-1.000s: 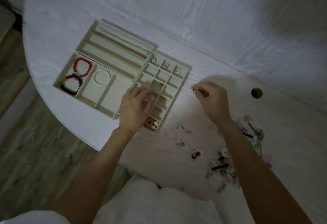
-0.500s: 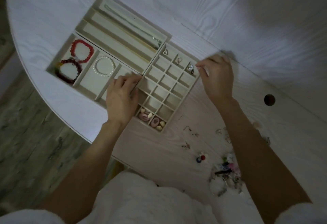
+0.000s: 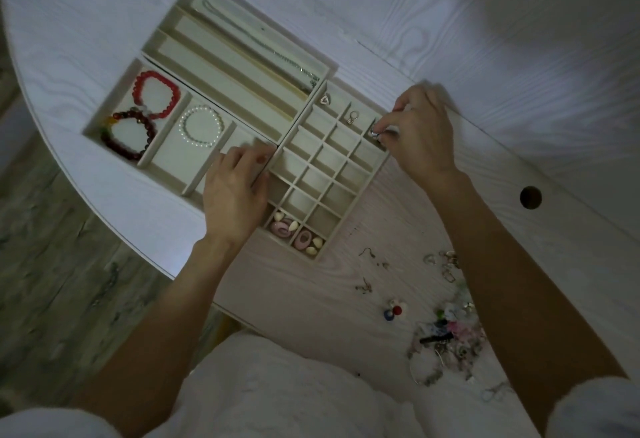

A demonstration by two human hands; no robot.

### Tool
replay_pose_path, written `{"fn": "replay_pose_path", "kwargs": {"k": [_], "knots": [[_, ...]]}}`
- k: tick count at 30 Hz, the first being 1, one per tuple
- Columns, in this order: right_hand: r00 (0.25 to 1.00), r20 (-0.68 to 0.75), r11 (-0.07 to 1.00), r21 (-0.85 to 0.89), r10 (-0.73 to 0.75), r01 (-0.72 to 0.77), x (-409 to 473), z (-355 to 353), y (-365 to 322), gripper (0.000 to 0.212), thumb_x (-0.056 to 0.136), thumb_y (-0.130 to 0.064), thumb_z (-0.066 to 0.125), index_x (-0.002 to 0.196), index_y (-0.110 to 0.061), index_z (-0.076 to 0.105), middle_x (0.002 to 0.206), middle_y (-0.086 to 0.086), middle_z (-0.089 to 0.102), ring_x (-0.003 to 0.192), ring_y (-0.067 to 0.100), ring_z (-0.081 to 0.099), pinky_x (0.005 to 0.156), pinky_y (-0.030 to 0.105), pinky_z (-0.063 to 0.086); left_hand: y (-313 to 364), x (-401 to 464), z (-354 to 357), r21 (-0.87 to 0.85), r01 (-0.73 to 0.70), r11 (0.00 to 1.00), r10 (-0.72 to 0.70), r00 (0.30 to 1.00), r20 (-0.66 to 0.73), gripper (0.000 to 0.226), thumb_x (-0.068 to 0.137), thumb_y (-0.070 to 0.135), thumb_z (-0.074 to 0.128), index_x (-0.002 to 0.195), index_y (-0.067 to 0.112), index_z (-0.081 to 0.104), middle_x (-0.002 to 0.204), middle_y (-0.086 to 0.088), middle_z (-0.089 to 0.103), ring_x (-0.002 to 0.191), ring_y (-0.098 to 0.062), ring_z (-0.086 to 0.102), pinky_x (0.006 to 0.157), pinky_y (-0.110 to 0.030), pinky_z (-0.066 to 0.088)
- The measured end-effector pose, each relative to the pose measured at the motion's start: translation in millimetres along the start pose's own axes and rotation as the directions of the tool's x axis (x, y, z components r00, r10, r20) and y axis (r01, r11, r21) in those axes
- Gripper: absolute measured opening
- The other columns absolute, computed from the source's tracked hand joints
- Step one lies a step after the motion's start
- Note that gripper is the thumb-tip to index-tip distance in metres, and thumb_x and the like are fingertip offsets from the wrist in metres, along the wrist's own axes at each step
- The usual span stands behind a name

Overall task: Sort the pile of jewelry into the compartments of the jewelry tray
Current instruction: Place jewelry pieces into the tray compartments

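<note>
A cream jewelry tray [image 3: 277, 145] lies on the white table, split into long slots, wide bracelet bays and a grid of small cells. My left hand [image 3: 235, 195] rests with relaxed fingers on the tray's near wall, where the bays meet the grid. My right hand [image 3: 420, 133] hovers over the grid's far right corner cell and pinches a small silver piece [image 3: 375, 133] at that cell. The jewelry pile [image 3: 446, 333] lies on the table at lower right, partly hidden by my right forearm.
Red [image 3: 157, 93], dark [image 3: 130, 134] and pearl [image 3: 202, 126] bracelets fill the left bays. A chain [image 3: 263, 46] lies in the far slot. Rings [image 3: 352, 116] and pink earrings [image 3: 294, 231] occupy grid cells. Loose hooks [image 3: 367, 254] lie near the pile. A cable hole [image 3: 530, 197] sits right.
My right hand has carried the small silver piece from the table beside the tray up to the grid's far right corner cell. My left hand slid left onto the tray's wall.
</note>
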State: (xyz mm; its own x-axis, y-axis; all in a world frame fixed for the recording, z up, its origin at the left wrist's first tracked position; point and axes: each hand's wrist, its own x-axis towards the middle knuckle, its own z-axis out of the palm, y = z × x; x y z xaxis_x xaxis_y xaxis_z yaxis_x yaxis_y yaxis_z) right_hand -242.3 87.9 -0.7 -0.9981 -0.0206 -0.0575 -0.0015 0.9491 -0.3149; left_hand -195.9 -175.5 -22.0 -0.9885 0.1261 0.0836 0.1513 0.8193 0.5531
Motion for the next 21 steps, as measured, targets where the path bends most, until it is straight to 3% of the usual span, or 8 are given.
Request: {"fn": "replay_pose_path", "kwargs": {"k": [6,11,21], "knots": [[0.999,0.014,0.999,-0.022,-0.039,0.040,-1,-4,1,0.002,0.078,-0.012,0.073,0.080,-0.012,0.074,0.096,0.010,0.055,0.097,0.029,0.048,0.080,0.030,0.037,1,0,0,-0.008,-0.005,1.000,0.005,1.000,-0.002,0.037,0.081,0.000,0.063,0.116,0.013,0.064,0.099,-0.010,0.061,0.088,-0.027,0.054,0.077,-0.038,0.045],[0.999,-0.019,0.999,-0.028,0.044,-0.045,-3,0,-3,0.011,0.085,-0.014,0.063,0.084,-0.010,0.073,0.103,0.010,0.056,0.104,0.027,0.046,0.090,0.030,0.036,3,0,-1,-0.008,0.001,1.000,-0.001,1.000,0.014,0.038,0.081,0.000,0.062,0.117,0.013,0.063,0.099,-0.009,0.061,0.088,-0.027,0.054,0.076,-0.035,0.043],[0.985,-0.115,0.991,-0.013,0.127,-0.130,-8,14,-12,0.013,0.082,-0.015,0.063,0.080,-0.008,0.074,0.097,0.010,0.058,0.096,0.028,0.049,0.083,0.032,0.040,1,0,0,-0.011,-0.008,1.000,0.008,1.000,0.022,0.040,0.080,-0.001,0.062,0.118,0.014,0.062,0.102,-0.009,0.061,0.088,-0.026,0.054,0.075,-0.037,0.046]]}}
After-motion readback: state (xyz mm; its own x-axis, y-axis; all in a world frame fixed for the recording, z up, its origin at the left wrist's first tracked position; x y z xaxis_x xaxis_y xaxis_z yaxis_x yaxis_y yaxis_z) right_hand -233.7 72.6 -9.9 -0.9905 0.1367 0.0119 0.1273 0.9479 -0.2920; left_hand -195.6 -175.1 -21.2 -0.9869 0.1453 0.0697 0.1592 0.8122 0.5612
